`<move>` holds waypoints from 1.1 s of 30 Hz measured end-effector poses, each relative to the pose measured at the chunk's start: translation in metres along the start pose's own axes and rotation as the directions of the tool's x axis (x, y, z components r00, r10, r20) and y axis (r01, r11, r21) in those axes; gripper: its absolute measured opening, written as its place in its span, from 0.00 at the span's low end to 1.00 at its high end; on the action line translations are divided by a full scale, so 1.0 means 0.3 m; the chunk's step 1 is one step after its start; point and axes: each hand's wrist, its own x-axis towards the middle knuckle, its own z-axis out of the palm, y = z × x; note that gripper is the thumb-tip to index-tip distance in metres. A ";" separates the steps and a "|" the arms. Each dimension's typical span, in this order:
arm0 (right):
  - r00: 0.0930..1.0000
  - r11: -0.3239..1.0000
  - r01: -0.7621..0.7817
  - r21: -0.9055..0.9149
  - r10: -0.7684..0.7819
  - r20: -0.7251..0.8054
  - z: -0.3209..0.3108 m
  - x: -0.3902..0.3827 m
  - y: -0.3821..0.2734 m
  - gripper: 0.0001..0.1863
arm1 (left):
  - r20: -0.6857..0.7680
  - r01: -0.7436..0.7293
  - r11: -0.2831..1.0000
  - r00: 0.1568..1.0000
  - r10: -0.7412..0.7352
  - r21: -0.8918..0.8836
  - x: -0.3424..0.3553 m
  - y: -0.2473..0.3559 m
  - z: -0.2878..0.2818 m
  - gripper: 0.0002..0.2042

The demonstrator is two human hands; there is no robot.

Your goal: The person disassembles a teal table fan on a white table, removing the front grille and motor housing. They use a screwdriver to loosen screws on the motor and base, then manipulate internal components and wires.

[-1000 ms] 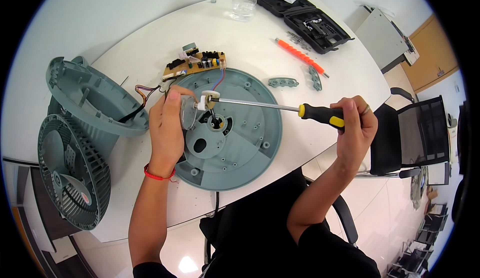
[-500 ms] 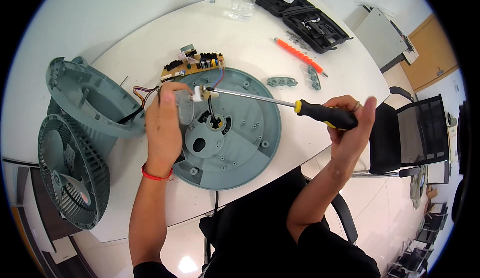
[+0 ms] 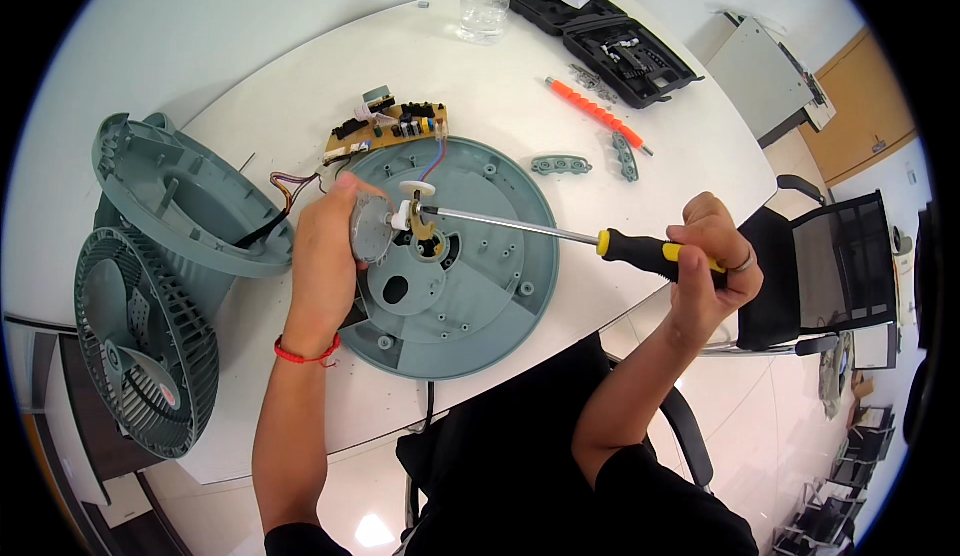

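Note:
My left hand (image 3: 322, 251) grips a round silver motor (image 3: 374, 228) with a white plastic fitting (image 3: 404, 214) and brass-coloured bracket (image 3: 420, 221) on its side. In my right hand (image 3: 713, 256) is a black-and-yellow screwdriver (image 3: 640, 254), its shaft reaching left to that fitting. They are over a round grey-green plastic base (image 3: 470, 326), with dark wires at its hub. Behind, a circuit board (image 3: 395, 126) connects to coloured wires. Two small grey-green parts (image 3: 561, 165) lie right of the base.
Grey-green housing (image 3: 185, 196) and a fan in a cage (image 3: 140, 346) fill the table's left. A water bottle (image 3: 485, 1), black tool case (image 3: 630, 61), orange-red rod (image 3: 595, 111) and small metal pieces stand or lie at the back. A black chair (image 3: 830, 266) stands right.
The screwdriver handle has moved lower and slightly right, and my right hand has changed its grip around it. My left hand and the motor have shifted slightly, with the fitting now lower.

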 end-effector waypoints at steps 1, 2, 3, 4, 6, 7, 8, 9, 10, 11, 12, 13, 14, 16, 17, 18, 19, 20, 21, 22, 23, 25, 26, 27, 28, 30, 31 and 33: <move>0.999 0.999 -0.041 -0.011 0.041 -0.026 -0.003 -0.004 0.002 0.08 | -0.024 -0.020 1.000 1.000 0.020 -0.005 -0.004 -0.001 0.003 0.25; 0.995 0.997 -0.082 -0.016 0.081 -0.052 0.010 -0.002 -0.002 0.10 | -0.053 -0.040 0.999 0.998 0.040 -0.007 -0.009 -0.002 0.006 0.25; 0.990 0.992 -0.122 -0.021 0.120 -0.079 0.025 0.000 -0.008 0.12 | -0.082 -0.061 0.998 0.995 0.060 -0.009 -0.012 -0.003 0.011 0.25; 0.952 0.959 -0.284 -0.015 0.279 -0.127 0.037 0.004 -0.024 0.15 | -0.116 -0.189 0.981 0.975 0.192 0.035 -0.009 -0.008 0.019 0.24; 0.795 0.816 -0.578 0.020 0.568 -0.213 0.071 0.031 -0.078 0.22 | -0.164 -0.428 0.893 0.880 0.446 0.138 0.003 -0.027 0.031 0.23; 0.750 0.768 -0.641 -0.003 0.625 -0.216 0.072 0.030 -0.079 0.25 | -0.124 -0.460 0.873 0.868 0.480 0.163 0.004 -0.035 0.022 0.22; 0.701 0.714 -0.699 -0.029 0.677 -0.222 0.068 0.030 -0.080 0.29 | -0.082 -0.492 0.851 0.855 0.512 0.181 0.007 -0.044 0.011 0.22; 0.649 0.656 -0.753 -0.054 0.726 -0.229 0.064 0.031 -0.079 0.33 | -0.040 -0.524 0.828 0.840 0.541 0.199 0.008 -0.052 0.004 0.21; 0.640 0.645 -0.761 -0.063 0.734 -0.228 0.060 0.037 -0.081 0.29 | -0.048 -0.568 0.795 0.806 0.589 0.212 0.017 -0.058 0.011 0.21; 0.663 0.664 -0.742 -0.093 0.708 -0.241 0.052 0.033 -0.073 0.28 | -0.054 -0.611 0.759 0.770 0.636 0.224 0.032 -0.061 0.025 0.20; 0.686 0.681 -0.722 -0.124 0.682 -0.254 0.044 0.025 -0.058 0.27 | -0.060 -0.652 0.720 0.730 0.681 0.237 0.038 -0.062 0.031 0.20; 0.708 0.696 -0.701 -0.154 0.655 -0.264 0.042 0.021 -0.051 0.27 | -0.068 -0.576 0.796 0.800 0.596 0.185 0.032 -0.059 0.026 0.20; 0.719 0.714 -0.686 -0.138 0.636 -0.281 0.046 0.020 -0.053 0.26 | -0.067 -0.492 0.860 0.862 0.503 0.133 0.026 -0.052 0.021 0.21; 0.738 0.750 -0.653 -0.108 0.597 -0.314 0.058 0.019 -0.064 0.24 | -0.065 -0.330 0.943 0.941 0.332 0.044 0.011 -0.041 0.018 0.22; 0.764 0.771 -0.624 -0.127 0.566 -0.310 0.056 0.017 -0.067 0.22 | -0.069 -0.258 0.966 0.964 0.258 0.008 0.003 -0.035 0.017 0.22; 0.788 0.791 -0.593 -0.146 0.535 -0.305 0.050 0.012 -0.071 0.20 | -0.071 -0.184 0.982 0.981 0.182 -0.029 -0.003 -0.028 0.015 0.23; 0.812 0.810 -0.562 -0.165 0.502 -0.298 0.043 0.008 -0.074 0.19 | -0.034 -0.128 0.991 0.991 0.127 -0.028 -0.010 -0.015 0.009 0.23; 0.893 0.889 -0.426 -0.170 0.384 -0.233 0.031 0.006 -0.073 0.16 | 0.000 -0.070 0.997 0.998 0.070 -0.026 -0.020 0.000 0.000 0.24; 0.953 0.946 -0.281 -0.163 0.254 -0.168 0.013 0.004 -0.068 0.13 | 0.034 -0.012 1.000 0.999 0.013 -0.023 -0.027 0.010 -0.006 0.24; 0.988 0.981 -0.129 -0.144 0.115 -0.104 -0.001 0.002 -0.062 0.10 | 0.048 0.028 0.999 0.999 -0.026 -0.031 -0.029 0.015 -0.008 0.24; 0.999 0.998 0.004 -0.062 -0.007 -0.052 -0.012 0.007 -0.049 0.08 | 0.066 0.064 0.997 0.996 -0.062 -0.038 -0.028 0.022 -0.007 0.24; 0.966 0.960 0.255 0.121 -0.259 0.019 -0.020 0.026 -0.011 0.08 | 0.038 0.049 0.997 0.998 -0.047 -0.066 -0.029 0.020 0.005 0.24; 0.974 0.962 0.226 0.151 -0.224 -0.032 0.002 0.027 -0.007 0.13 | -0.014 -0.004 0.997 1.000 0.003 -0.082 -0.027 0.010 0.015 0.24; 0.993 0.992 0.082 0.092 -0.074 -0.087 0.018 0.023 -0.013 0.12 | -0.066 -0.059 0.994 0.996 0.052 -0.095 -0.026 0.002 0.020 0.24; 0.986 0.997 -0.069 0.041 0.074 -0.149 0.031 0.016 -0.024 0.12 | -0.071 -0.168 0.986 0.983 0.168 0.000 -0.024 -0.004 0.013 0.23; 0.837 0.875 -0.473 0.107 0.484 -0.255 0.080 0.032 -0.087 0.23 | -0.051 -0.375 0.908 0.919 0.390 0.186 -0.022 -0.019 -0.006 0.21; 0.783 0.820 -0.558 0.128 0.571 -0.247 0.076 0.030 -0.083 0.26 | -0.036 -0.420 0.889 0.901 0.433 0.180 -0.019 -0.024 -0.003 0.20; 0.653 0.687 -0.707 0.168 0.725 -0.221 0.058 0.027 -0.071 0.32 | -0.015 -0.509 0.844 0.855 0.519 0.170 -0.014 -0.029 0.002 0.18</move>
